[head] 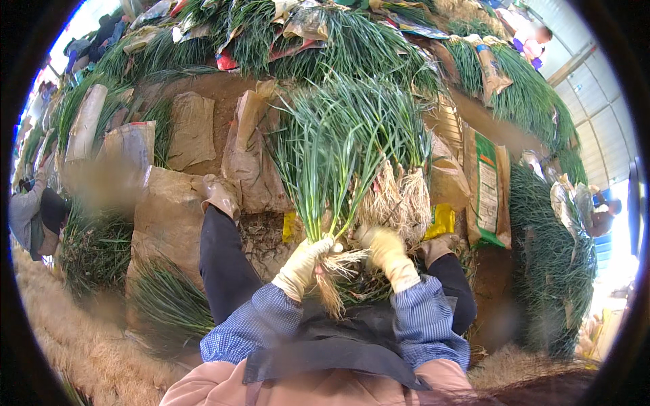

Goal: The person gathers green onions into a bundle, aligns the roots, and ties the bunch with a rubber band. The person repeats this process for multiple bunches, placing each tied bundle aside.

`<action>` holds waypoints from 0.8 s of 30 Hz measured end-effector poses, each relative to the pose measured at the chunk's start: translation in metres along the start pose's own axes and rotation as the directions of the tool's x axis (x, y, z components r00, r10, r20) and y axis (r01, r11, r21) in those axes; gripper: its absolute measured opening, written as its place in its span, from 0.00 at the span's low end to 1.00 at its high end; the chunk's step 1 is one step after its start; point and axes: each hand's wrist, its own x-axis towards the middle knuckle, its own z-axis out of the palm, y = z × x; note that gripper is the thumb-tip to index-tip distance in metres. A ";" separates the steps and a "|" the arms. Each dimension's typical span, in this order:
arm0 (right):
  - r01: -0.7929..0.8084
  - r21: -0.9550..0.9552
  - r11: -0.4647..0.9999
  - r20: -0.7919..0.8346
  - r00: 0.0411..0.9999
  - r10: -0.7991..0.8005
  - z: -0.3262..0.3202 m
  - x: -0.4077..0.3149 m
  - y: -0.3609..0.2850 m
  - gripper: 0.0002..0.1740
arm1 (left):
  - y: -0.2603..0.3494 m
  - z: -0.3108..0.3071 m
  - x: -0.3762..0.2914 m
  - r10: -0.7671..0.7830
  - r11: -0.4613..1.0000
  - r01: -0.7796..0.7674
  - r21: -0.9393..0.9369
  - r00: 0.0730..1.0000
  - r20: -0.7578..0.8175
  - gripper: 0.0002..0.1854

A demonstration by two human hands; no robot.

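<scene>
My left hand [307, 264], in a pale yellow glove, is closed around the lower stems of a small bunch of leafy green plants [317, 177]. Its pale stringy roots [330, 289] hang beneath the fist and stick out to the right. My right hand [388, 256], gloved too and somewhat blurred, is beside those roots and just below a larger pile of the same plants [370, 111]. Whether its fingers hold anything is unclear. The pile's thick whitish roots [398, 203] face me, and its leaves point away.
Woven sacks [172, 218] lie on the brown ground at the left. A printed sack [487, 188] lies at the right. Heaps of green plants [548, 264] stand right, left and ahead. Cut leaves [172, 299] lie by my left leg. A person [38, 213] is at far left, others farther off.
</scene>
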 end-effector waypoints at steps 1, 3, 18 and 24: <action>0.211 -0.647 0.733 0.275 0.961 -0.034 0.010 -0.011 0.003 0.30 | 0.001 0.000 0.000 0.077 0.996 -0.077 0.036 0.997 0.004 0.09; 0.317 -0.556 0.768 0.470 0.882 -0.024 0.020 -0.030 0.004 0.29 | 0.000 0.002 0.000 0.167 0.978 -0.165 0.130 0.986 0.000 0.08; 0.305 0.892 0.333 -0.343 0.938 0.060 -0.008 0.001 -0.051 0.13 | -0.012 0.017 -0.003 0.316 0.939 -0.304 0.163 0.948 -0.050 0.03; 0.389 0.782 0.488 -0.479 0.875 0.071 -0.022 -0.028 -0.019 0.15 | 0.008 0.007 -0.006 0.231 0.965 -0.248 -0.083 0.958 -0.170 0.07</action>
